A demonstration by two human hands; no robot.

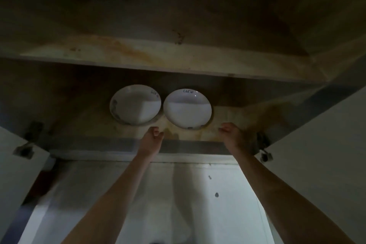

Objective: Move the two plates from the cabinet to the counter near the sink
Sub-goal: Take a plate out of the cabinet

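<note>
Two white plates lie side by side on the lower shelf of the open cabinet, seen from below in dim light. The left plate [135,104] has dark marks on its rim; the right plate [187,111] touches it at the edge. My left hand [152,136] is raised just below the gap between the plates, fingers loosely curled, holding nothing. Off to the right, my right hand [232,132] hovers below and beside the right plate, fingers apart and empty. Neither hand touches a plate.
The stained cabinet shelf [198,134] has a front ledge under my hands. An upper shelf [158,59] hangs above the plates. Open cabinet doors with hinges [263,144] flank both sides. A white tiled wall [198,194] lies below.
</note>
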